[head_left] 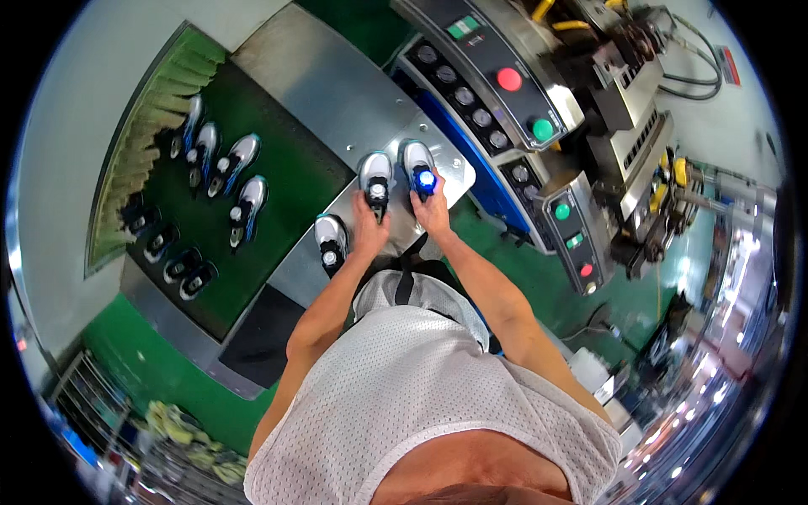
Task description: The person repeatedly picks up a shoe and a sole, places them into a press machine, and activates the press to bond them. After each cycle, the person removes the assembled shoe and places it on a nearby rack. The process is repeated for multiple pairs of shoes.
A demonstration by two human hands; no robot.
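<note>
Two white shoe uppers with dark collars stand side by side on the metal table. My left hand (369, 224) is closed around the dark heel end of the left shoe upper (374, 165). Around the heel end of the right shoe upper (417, 155), my right hand (433, 209) is closed as well. A round white piece sits at the left one's throat, and a bright blue-lit piece (426, 180) shows at the right one's. A third shoe upper (331, 231) rests left of my left hand, untouched. My palms hide parts of both heels.
At left, a dark green conveyor belt (295, 160) carries several white shoe uppers (251, 202) and several dark pieces (198, 281), beneath a fringed curtain (151, 109). A metal table (311, 76) adjoins it. At right stands a machine with a button panel (522, 93) and gauges.
</note>
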